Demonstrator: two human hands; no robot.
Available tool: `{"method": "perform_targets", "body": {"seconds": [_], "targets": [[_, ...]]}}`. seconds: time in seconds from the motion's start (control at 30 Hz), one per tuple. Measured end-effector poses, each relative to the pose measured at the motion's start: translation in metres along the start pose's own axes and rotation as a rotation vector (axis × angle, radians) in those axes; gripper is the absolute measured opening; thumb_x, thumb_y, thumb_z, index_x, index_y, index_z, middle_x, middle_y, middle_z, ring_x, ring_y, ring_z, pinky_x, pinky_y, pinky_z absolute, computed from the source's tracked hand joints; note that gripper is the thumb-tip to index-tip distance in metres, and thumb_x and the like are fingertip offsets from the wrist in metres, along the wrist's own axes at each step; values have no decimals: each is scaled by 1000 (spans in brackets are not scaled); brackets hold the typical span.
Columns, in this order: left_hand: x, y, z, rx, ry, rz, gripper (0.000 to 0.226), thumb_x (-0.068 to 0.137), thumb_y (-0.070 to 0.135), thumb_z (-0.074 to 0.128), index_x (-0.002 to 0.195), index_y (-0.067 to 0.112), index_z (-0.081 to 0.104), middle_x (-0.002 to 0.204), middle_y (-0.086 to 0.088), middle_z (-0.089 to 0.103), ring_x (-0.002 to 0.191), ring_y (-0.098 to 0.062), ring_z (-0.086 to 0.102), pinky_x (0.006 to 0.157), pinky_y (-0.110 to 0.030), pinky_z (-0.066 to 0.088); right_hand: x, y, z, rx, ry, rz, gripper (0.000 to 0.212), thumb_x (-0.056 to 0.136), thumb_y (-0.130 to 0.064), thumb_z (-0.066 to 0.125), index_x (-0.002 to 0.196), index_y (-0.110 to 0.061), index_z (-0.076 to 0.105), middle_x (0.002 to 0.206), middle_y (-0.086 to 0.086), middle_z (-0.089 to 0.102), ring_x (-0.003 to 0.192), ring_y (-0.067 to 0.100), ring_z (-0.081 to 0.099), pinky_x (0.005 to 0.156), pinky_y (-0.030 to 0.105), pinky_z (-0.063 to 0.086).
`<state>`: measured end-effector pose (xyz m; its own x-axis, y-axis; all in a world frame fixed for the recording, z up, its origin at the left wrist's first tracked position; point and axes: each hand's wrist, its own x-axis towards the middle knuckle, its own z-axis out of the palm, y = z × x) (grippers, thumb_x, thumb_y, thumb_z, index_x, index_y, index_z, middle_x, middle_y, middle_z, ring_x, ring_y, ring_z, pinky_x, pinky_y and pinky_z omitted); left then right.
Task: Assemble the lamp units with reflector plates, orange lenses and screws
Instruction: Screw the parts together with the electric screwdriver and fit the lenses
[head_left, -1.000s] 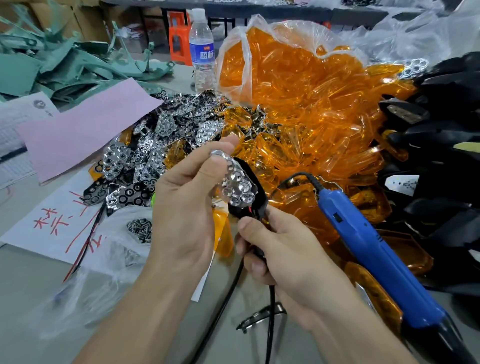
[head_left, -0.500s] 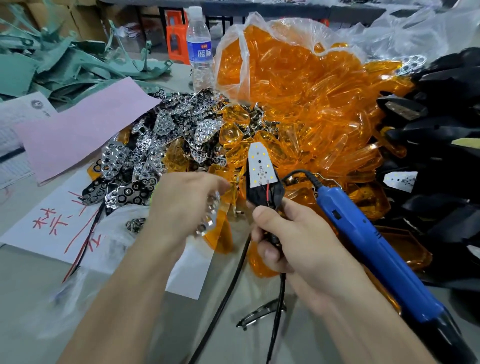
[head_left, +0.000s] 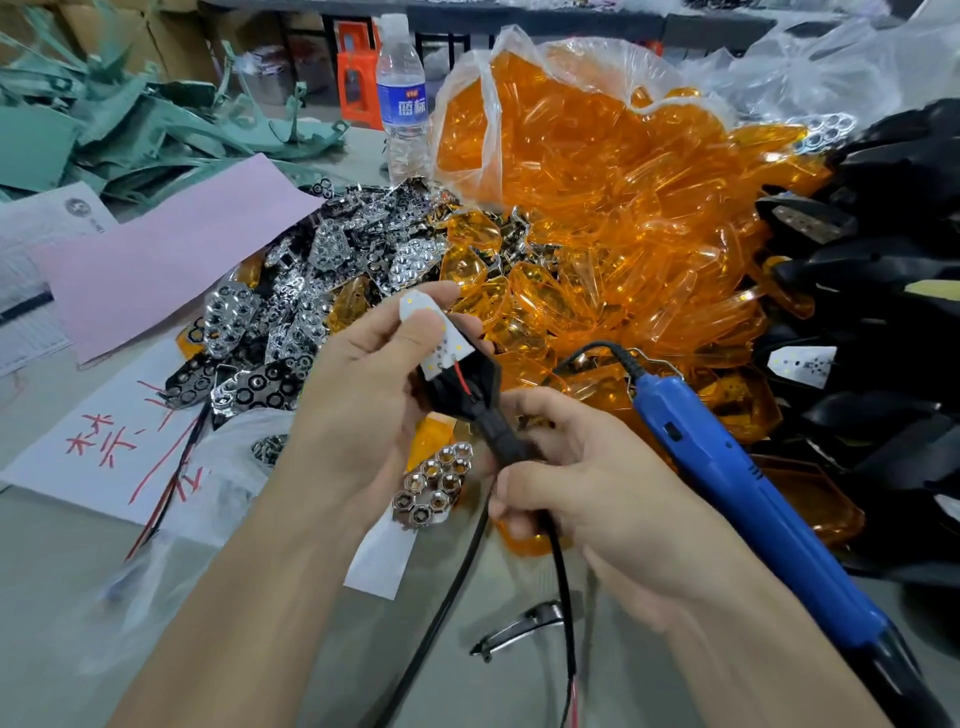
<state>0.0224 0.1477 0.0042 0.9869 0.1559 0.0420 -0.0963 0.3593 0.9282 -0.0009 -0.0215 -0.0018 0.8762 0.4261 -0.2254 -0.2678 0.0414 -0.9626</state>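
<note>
The left hand (head_left: 363, 400) pinches the head of the lamp unit (head_left: 467, 384), thumb pressed on its face. The right hand (head_left: 587, 478) grips its stem below. Both forearms extend from the lower edge.

Pretty bright, even light that looks like it comes from above, so the shadows on the counter (head_left: 41, 545) are soft and faint. The heap of orange lenses (head_left: 649, 260) glows and the chrome reflector plates (head_left: 332, 260) throw small glints, nothing really blown out. The wide-angle view bends the edges, the water bottle (head_left: 402, 104) leans a bit, and the far background and corners go soft.
</note>
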Motion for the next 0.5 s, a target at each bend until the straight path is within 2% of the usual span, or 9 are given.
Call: {"method": "perform_targets", "body": {"seconds": [0.07,0.27,0.4,0.5], "targets": [[3,2,-6,-5,53,24,22,105,11,52,117,7,69,94,-14,71,85,-27,70,73,-35,61,-1,-1,-3,-53,17,62,39,84,14,64,114,-10,65,81,16,69,62,23,65,62,31,56],[5,-1,-6,-62,61,14,26,107,13,49,127,9,65,100,-13,73,90,-26,71,78,-37,61,-3,0,-3,-198,34,74,25,93,12,56,110,-4,65,75,13,75,64,23,72,60,29,60],[5,-3,-5,-30,16,10,22,108,15,48,105,10,69,99,-14,70,93,-27,68,79,-41,62,-2,2,-3,-101,98,61,21,93,12,57,106,-2,67,76,13,75,59,18,68,57,25,56],[5,-6,-5,12,21,6,21,109,14,48,104,9,69,99,-15,70,93,-27,69,83,-44,61,-1,2,-2,-107,97,64,31,91,13,57,112,-10,64,78,13,75,54,15,63,52,25,51]]}}
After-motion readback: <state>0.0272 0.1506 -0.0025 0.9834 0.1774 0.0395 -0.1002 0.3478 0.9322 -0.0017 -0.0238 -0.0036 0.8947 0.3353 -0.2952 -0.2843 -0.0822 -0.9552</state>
